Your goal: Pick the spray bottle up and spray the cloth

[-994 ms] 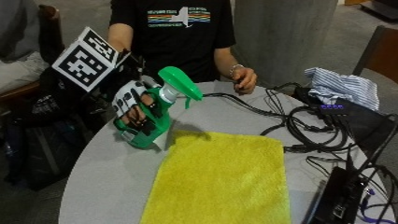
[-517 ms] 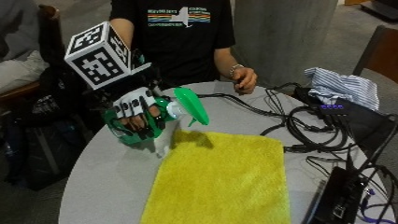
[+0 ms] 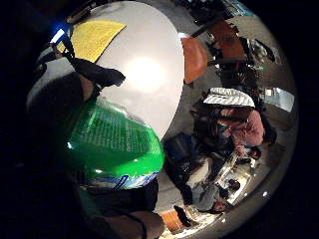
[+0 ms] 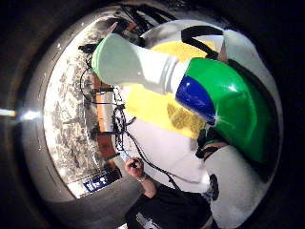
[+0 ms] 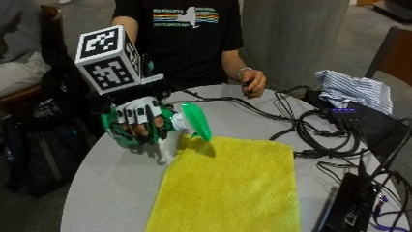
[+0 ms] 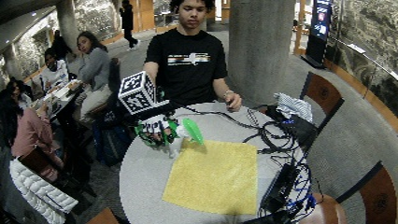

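Gloved right hand (image 5: 138, 123) above the left edge of the round grey table (image 5: 103, 188), fingers curled around the body of a green plastic spray bottle (image 5: 169, 123) held clear of the surface. The bottle is tilted, its green trigger head and nozzle pointing down and to the right over the near-left corner of a flat, rectangular yellow terry cloth (image 5: 231, 191); the nozzle tip hangs just above the cloth's far-left corner without touching it. The thumb-side palm view shows the white neck and green shoulder of the bottle close to the palm, with the cloth beneath. At the far edge, the person's bare left hand (image 5: 252, 82) rests on the table. Along the right edge lie tangled black cables (image 5: 309, 130), a crumpled blue-and-white striped fabric (image 5: 354, 89) and black electronic boxes (image 5: 347, 208).
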`<state>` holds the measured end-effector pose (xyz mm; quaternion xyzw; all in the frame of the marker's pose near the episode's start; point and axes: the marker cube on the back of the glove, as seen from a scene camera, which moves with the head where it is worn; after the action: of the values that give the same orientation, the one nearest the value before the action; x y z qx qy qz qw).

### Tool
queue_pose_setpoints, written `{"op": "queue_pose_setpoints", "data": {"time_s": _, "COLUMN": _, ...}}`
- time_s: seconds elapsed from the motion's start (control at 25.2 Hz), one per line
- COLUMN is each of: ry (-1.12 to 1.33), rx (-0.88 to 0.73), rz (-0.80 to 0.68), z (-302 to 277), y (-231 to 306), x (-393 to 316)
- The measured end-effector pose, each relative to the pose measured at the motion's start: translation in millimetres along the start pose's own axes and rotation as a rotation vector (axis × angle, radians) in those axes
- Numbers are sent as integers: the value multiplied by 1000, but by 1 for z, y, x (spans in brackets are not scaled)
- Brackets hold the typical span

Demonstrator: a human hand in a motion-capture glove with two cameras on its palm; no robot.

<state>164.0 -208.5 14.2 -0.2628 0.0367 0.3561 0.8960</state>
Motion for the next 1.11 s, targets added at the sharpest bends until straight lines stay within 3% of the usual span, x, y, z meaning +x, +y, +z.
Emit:
{"op": "queue_pose_setpoints", "data": {"time_s": 0.68, "ry": 18, "rx": 62, "rz": -4, "z": -1, "y": 5, "x": 0}}
{"op": "queue_pose_setpoints", "data": {"time_s": 1.11, "ry": -706, "rx": 265, "rz": -302, "z": -1, "y": 52, "x": -21}}
